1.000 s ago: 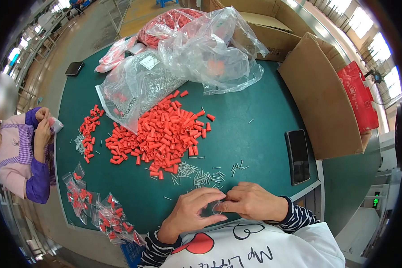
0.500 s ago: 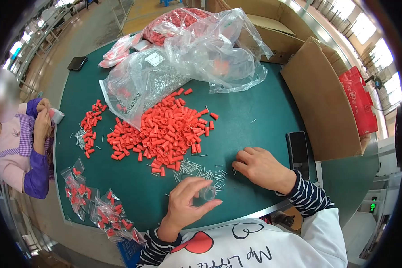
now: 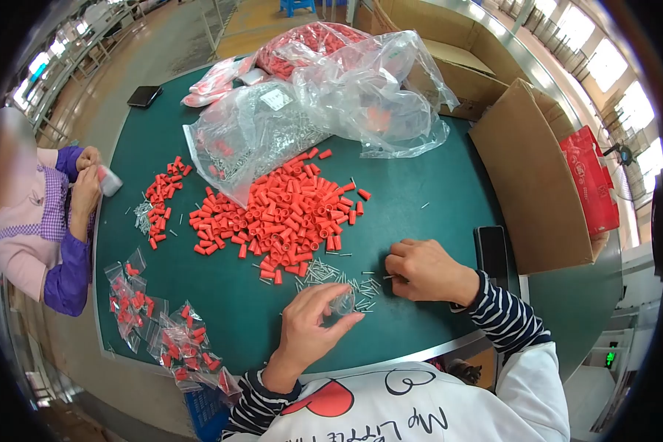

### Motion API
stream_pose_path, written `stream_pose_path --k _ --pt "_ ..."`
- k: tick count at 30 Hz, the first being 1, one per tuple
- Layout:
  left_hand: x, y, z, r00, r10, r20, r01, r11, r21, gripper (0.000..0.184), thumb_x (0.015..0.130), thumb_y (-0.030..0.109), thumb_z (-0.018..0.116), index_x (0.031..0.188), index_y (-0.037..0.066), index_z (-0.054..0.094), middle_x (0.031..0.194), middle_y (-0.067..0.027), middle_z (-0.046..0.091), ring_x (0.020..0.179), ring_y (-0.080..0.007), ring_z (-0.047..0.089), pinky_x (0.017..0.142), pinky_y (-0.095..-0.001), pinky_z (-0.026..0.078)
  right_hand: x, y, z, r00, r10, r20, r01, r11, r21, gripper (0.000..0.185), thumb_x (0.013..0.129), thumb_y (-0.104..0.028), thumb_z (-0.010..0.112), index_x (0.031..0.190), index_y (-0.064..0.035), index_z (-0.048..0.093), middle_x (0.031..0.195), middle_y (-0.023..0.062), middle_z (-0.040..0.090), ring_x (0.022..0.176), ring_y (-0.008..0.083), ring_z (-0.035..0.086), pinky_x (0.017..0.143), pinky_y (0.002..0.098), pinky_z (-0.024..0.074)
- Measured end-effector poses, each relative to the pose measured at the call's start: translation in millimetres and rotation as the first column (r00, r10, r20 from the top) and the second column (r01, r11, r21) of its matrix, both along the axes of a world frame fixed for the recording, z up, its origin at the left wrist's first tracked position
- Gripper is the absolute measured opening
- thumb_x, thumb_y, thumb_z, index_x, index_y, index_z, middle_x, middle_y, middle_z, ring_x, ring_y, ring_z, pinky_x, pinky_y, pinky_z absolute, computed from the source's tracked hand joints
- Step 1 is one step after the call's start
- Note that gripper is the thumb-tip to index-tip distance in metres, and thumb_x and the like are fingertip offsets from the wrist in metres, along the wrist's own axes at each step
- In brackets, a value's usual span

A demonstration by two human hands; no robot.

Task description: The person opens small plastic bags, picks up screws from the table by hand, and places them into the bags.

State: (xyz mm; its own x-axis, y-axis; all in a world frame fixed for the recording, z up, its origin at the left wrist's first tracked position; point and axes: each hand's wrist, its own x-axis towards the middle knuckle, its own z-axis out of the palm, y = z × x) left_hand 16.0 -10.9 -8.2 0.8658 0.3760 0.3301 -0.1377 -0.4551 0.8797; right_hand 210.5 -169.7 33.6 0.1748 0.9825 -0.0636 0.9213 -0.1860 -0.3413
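Asker: Take the table as a dial, with you at six. What has your left hand got?

Observer: Your left hand is at six, closed round what looks like a small clear bag. Your thumb and forefinger tips stand apart, curving about it, probably to hold its mouth round; the film is hard to make out.

Asker: And your right hand?

Observer: Your right hand is at four, fingertips gathered low, with a lone screw showing at them. Whether they are clamped on it, I cannot tell.

Asker: Why are the loose screws so near you?

Observer: They spread around five, beside your hands, and the red plugs heap just beyond, towards eleven. That likely puts both within easy reach.

Asker: What sits farther out?

Observer: The large bag of screws lies at eleven against your plugs, perhaps as ready stock. The small bags holding plugs are at eight, seemingly kept apart from your loose pieces. The phone is near three, past your right hand, out of the working patch.
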Motion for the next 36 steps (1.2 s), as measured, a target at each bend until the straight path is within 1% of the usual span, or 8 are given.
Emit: stream_pose_path --k 6,10,14,20,24,27,34,36 --pt "1 -2 -1 1.0 0.024 -0.001 -0.024 1.0 -0.018 0.053 0.064 0.006 0.089 0.112 0.004 0.067 0.101 -0.0053 0.068 0.066 -0.0077 0.048 0.054 -0.0205 0.041 -8 -7 13 0.948 -0.11 -0.298 0.173 0.965 0.196 0.012 0.072 -0.008 0.069 0.081 -0.0023 0.065 0.081 0.0096 0.061 0.072 0.0256 0.061 0.061 0.0356 0.0502" --pt "1 -2 0 1.0 0.025 -0.009 -0.025 0.999 -0.028 0.054 0.064 0.005 0.088 0.114 0.003 0.067 0.102 -0.0053 0.068 0.066 -0.0073 0.049 0.052 -0.02 0.039 -28 7 23 0.797 0.04 -0.603 0.24 0.895 0.376 0.013 0.077 -0.002 0.071 0.089 -0.0005 0.066 0.084 0.0076 0.061 0.07 0.017 0.059 0.061 0.0284 0.0488" --pt "0 -2 0 0.999 0.045 0.004 -0.045 0.999 -0.007 0.054 0.065 0.003 0.087 0.115 0.003 0.067 0.102 -0.0054 0.068 0.066 -0.0075 0.049 0.052 -0.0203 0.04 -46 19 18 0.717 0.09 -0.692 0.307 0.85 0.429 0.013 0.077 0.0 0.073 0.088 -0.0026 0.068 0.084 0.0034 0.061 0.069 0.0105 0.055 0.057 0.0232 0.0402" --pt "3 -1 -4 0.997 0.072 0.037 -0.073 0.997 0.012 0.053 0.065 0.004 0.087 0.114 0.003 0.067 0.101 -0.0057 0.068 0.066 -0.0074 0.051 0.05 -0.0202 0.038 -49 21 7 0.718 0.092 -0.69 0.265 0.88 0.394 0.02 0.082 -0.006 0.075 0.1 -0.002 0.071 0.093 0.0076 0.064 0.078 0.0143 0.061 0.062 0.027 0.0481" --pt "2 1 -3 0.994 0.106 0.016 -0.106 0.994 0.014 0.052 0.065 0.005 0.088 0.113 0.003 0.067 0.1 -0.0045 0.069 0.065 -0.0067 0.051 0.048 -0.0199 0.035 -36 20 12 0.694 -0.134 -0.707 0.427 0.868 0.255 0.019 0.083 -0.003 0.072 0.102 -0.0046 0.071 0.095 0.01 0.065 0.083 0.0199 0.063 0.067 0.0305 0.0504" --pt "4 1 -3 0.994 0.111 0.023 -0.111 0.994 0.009 0.052 0.066 0.006 0.088 0.113 0.004 0.067 0.1 -0.0037 0.07 0.064 -0.0061 0.05 0.048 -0.0197 0.035 -20 42 -12 0.916 -0.049 -0.399 0.264 0.823 0.503 0.023 0.081 -0.003 0.072 0.103 -0.0061 0.072 0.095 0.011 0.064 0.082 0.0252 0.064 0.067 0.035 0.0513" --pt "1 4 -4 0.991 0.134 0.014 -0.134 0.991 -0.006 0.052 0.066 0.005 0.088 0.114 0.004 0.066 0.102 -0.0044 0.07 0.065 -0.0057 0.048 0.049 -0.0192 0.036 -14 76 -28 0.997 -0.041 -0.065 0.06 0.947 0.315 0.025 0.079 -0.005 0.068 0.104 -0.0076 0.069 0.095 0.0139 0.059 0.086 0.0318 0.063 0.072 0.0416 0.0524" --pt "0 4 -5 0.991 0.133 0.018 -0.132 0.991 -0.027 0.052 0.067 0.004 0.087 0.114 0.003 0.066 0.103 -0.0049 0.07 0.066 -0.0056 0.048 0.05 -0.0189 0.036 -14 77 -22 0.993 -0.024 -0.117 0.055 0.962 0.268 0.024 0.078 -0.004 0.066 0.103 -0.0067 0.068 0.094 0.0148 0.058 0.085 0.0324 0.063 0.071 0.0426 0.0521"
